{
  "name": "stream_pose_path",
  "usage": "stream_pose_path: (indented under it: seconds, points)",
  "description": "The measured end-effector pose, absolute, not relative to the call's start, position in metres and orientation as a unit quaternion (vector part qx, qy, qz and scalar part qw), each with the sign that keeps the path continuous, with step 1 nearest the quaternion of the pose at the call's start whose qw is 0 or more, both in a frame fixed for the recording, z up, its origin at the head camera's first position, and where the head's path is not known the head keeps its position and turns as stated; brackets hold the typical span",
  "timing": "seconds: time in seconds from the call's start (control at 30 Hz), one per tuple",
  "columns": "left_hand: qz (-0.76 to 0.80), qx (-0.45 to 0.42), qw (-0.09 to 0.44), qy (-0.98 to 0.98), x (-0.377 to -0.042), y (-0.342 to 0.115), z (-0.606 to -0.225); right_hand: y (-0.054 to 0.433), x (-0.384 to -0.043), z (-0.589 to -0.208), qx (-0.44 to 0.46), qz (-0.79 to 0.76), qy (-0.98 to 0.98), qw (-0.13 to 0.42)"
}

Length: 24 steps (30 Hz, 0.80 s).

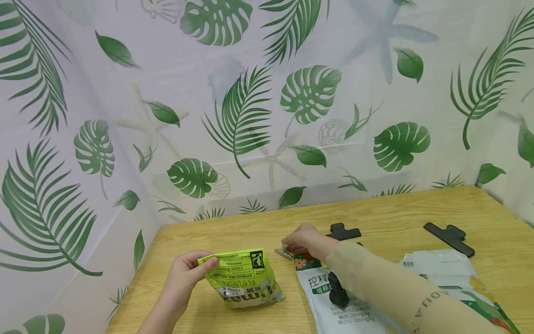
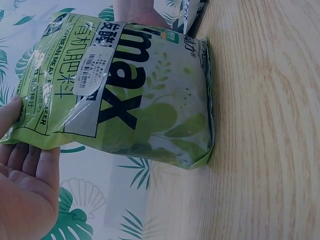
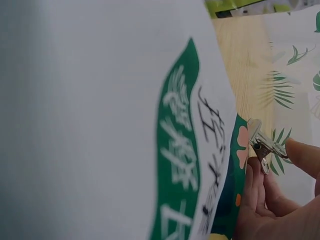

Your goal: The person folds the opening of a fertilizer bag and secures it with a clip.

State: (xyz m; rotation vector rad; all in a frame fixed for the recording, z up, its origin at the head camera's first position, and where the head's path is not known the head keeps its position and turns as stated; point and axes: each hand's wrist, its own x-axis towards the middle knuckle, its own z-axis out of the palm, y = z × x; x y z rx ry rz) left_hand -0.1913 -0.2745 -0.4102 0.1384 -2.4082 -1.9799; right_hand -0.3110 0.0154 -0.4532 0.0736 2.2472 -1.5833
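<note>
Currently, wood shows between the table's (image 1: 400, 215) left edge and the green bag (image 1: 244, 280), its base on the tabletop, top corner pinched by the left hand (image 1: 185, 269). Right hand (image 1: 306, 239) pinches a metal clip (image 3: 262, 146) beside the left white bag's (image 1: 323, 304) top edge. Count: 1 green bag, 2 white bags, 1 metal clip, 2 black clips (image 1: 450, 236).

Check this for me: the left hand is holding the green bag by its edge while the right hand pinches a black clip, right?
Not quite: the clip isn't black but silvery metal, as the right wrist view shows. The right hand does pinch it, and the left hand holds the green bag by its edge.
</note>
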Motion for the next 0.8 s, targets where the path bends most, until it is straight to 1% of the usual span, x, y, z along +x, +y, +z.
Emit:
stream_pose_path:
  seconds: [0.3, 0.53, 0.8]
  points:
    - [-0.631, 0.054, 0.008, -0.774, -0.194, -0.275, -0.407, 0.012, -0.306, -0.444, 0.049, -0.558, 0.807, 0.187]
    - [-0.629, 0.049, 0.001, -0.776, -0.193, -0.275, -0.403, 0.02, -0.309, -0.44, 0.029, -0.58, 0.784, 0.219]
    - [-0.63, 0.054, -0.004, -0.775, -0.193, -0.275, -0.398, 0.023, -0.314, -0.438, 0.078, -0.622, 0.739, 0.248]
